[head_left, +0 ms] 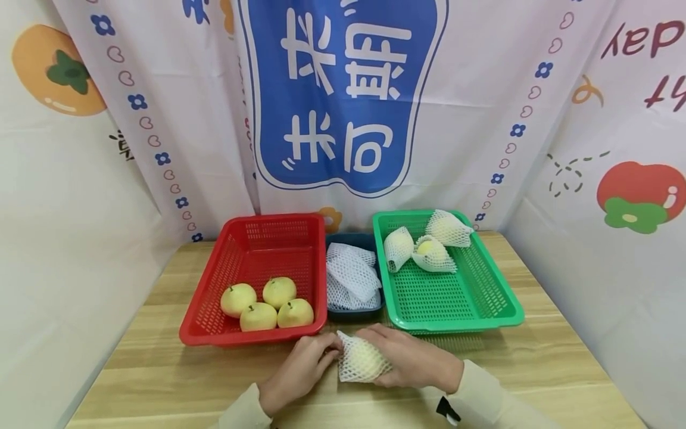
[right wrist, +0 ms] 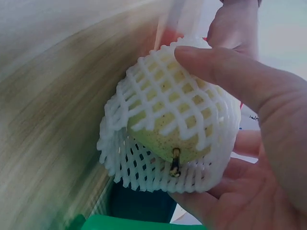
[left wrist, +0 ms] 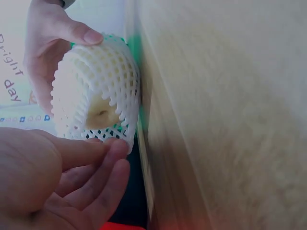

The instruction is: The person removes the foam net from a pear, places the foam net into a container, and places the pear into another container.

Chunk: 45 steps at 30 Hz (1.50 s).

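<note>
My right hand [head_left: 412, 357] grips a pale yellow pear [right wrist: 165, 143] dressed in a white foam net [head_left: 356, 357], just above the table in front of the baskets. In the right wrist view, the pear's dark stem shows at one open end of the net, with the thumb lying across the mesh. At the other end, my left hand [head_left: 305, 366] pinches the net's edge between thumb and finger. The left wrist view shows the pear's base [left wrist: 101, 114] through that opening.
A red basket [head_left: 254, 338] at left holds several bare pears [head_left: 259, 316]. In the middle, a dark blue bin [head_left: 354, 314] contains folded foam nets [head_left: 351, 271]. The green basket [head_left: 452, 326] at right has three netted pears [head_left: 399, 247] towards its back. A printed cloth [head_left: 214, 119] hangs behind.
</note>
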Each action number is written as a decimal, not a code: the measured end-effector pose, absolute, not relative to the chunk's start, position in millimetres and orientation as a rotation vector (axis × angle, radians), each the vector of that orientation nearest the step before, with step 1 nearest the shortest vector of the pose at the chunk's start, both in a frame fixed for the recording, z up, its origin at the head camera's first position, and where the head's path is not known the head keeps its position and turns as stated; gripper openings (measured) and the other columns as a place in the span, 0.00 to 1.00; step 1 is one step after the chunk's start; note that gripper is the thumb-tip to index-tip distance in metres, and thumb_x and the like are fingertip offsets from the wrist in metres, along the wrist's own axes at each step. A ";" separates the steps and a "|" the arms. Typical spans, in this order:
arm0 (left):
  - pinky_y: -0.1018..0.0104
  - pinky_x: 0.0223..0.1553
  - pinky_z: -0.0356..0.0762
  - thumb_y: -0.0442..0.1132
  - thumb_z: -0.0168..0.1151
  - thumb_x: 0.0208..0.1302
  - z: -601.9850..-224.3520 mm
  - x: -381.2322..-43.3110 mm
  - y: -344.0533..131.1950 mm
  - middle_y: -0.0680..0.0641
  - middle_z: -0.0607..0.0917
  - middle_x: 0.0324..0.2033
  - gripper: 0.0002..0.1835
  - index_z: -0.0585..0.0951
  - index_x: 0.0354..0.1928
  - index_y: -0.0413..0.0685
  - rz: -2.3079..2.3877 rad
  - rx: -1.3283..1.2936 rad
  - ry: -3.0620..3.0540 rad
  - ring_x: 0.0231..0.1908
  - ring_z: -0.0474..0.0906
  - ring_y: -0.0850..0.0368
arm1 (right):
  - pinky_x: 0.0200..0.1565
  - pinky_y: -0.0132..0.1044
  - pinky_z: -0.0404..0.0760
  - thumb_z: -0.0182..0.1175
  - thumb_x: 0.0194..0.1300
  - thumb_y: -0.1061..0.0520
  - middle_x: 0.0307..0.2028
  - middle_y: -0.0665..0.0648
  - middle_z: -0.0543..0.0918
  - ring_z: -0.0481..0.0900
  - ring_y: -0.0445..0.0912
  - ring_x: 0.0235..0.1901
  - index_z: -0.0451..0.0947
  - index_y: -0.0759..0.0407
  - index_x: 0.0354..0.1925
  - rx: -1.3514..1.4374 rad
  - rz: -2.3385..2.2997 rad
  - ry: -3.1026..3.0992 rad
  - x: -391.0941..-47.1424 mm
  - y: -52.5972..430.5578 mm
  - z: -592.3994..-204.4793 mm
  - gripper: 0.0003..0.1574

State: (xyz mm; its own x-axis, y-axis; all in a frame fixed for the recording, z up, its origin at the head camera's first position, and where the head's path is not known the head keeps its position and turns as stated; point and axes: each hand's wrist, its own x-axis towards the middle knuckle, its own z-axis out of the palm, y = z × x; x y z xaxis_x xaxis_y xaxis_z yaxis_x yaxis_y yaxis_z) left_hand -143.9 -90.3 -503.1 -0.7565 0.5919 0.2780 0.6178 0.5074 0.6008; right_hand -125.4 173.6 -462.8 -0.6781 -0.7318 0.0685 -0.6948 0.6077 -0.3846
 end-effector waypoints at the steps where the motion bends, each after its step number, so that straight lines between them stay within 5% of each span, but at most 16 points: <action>1: 0.65 0.47 0.87 0.31 0.67 0.70 -503.4 -145.0 -90.2 0.54 0.90 0.39 0.05 0.86 0.43 0.49 -1.113 -1.069 -2.713 0.44 0.87 0.63 | 0.64 0.41 0.82 0.78 0.60 0.52 0.68 0.55 0.77 0.79 0.46 0.64 0.67 0.57 0.74 -1.214 -0.589 2.728 -125.5 174.1 -462.7 0.50; 9: 0.71 0.42 0.87 0.32 0.71 0.67 -503.0 -146.0 -87.5 0.47 0.90 0.44 0.11 0.84 0.49 0.46 -1.473 -1.030 -2.738 0.41 0.88 0.62 | 0.62 0.41 0.83 0.79 0.59 0.51 0.67 0.55 0.78 0.80 0.46 0.62 0.67 0.57 0.74 -1.214 -0.585 2.741 -125.8 177.5 -464.3 0.50; 14: 0.65 0.52 0.87 0.31 0.75 0.60 -500.8 -144.2 -86.2 0.46 0.87 0.52 0.24 0.81 0.58 0.42 -1.506 -1.113 -2.696 0.53 0.87 0.55 | 0.63 0.42 0.83 0.78 0.60 0.51 0.69 0.56 0.77 0.80 0.47 0.64 0.65 0.57 0.76 -1.225 -0.598 2.732 -127.0 176.0 -465.0 0.52; 21: 0.61 0.63 0.81 0.40 0.77 0.58 -504.4 -147.9 -76.5 0.51 0.84 0.60 0.35 0.76 0.67 0.44 -1.350 -1.187 -2.752 0.59 0.80 0.59 | 0.68 0.45 0.79 0.76 0.63 0.48 0.72 0.61 0.75 0.77 0.52 0.69 0.62 0.64 0.78 -1.239 -0.609 2.732 -129.1 170.5 -466.6 0.55; 31: 0.72 0.45 0.79 0.36 0.73 0.57 -505.2 -155.6 -63.2 0.48 0.86 0.51 0.32 0.75 0.64 0.41 -1.453 -1.126 -2.839 0.43 0.79 0.68 | 0.63 0.39 0.83 0.77 0.63 0.46 0.67 0.61 0.79 0.81 0.49 0.64 0.64 0.67 0.76 -1.233 -0.615 2.746 -134.0 167.1 -466.3 0.54; 38: 0.72 0.42 0.81 0.29 0.72 0.52 -506.3 -155.3 -62.0 0.46 0.87 0.48 0.30 0.78 0.61 0.37 -1.485 -1.110 -2.786 0.41 0.79 0.67 | 0.64 0.40 0.82 0.78 0.61 0.49 0.67 0.57 0.81 0.82 0.46 0.63 0.67 0.59 0.76 -1.207 -0.666 2.710 -136.3 170.0 -462.7 0.51; 45: 0.71 0.43 0.79 0.33 0.74 0.50 -502.9 -150.6 -65.6 0.49 0.85 0.44 0.29 0.79 0.57 0.40 -1.432 -0.986 -2.856 0.41 0.78 0.62 | 0.57 0.32 0.84 0.78 0.61 0.53 0.60 0.53 0.87 0.86 0.40 0.56 0.73 0.56 0.72 -1.207 -0.650 2.705 -135.4 172.7 -458.3 0.44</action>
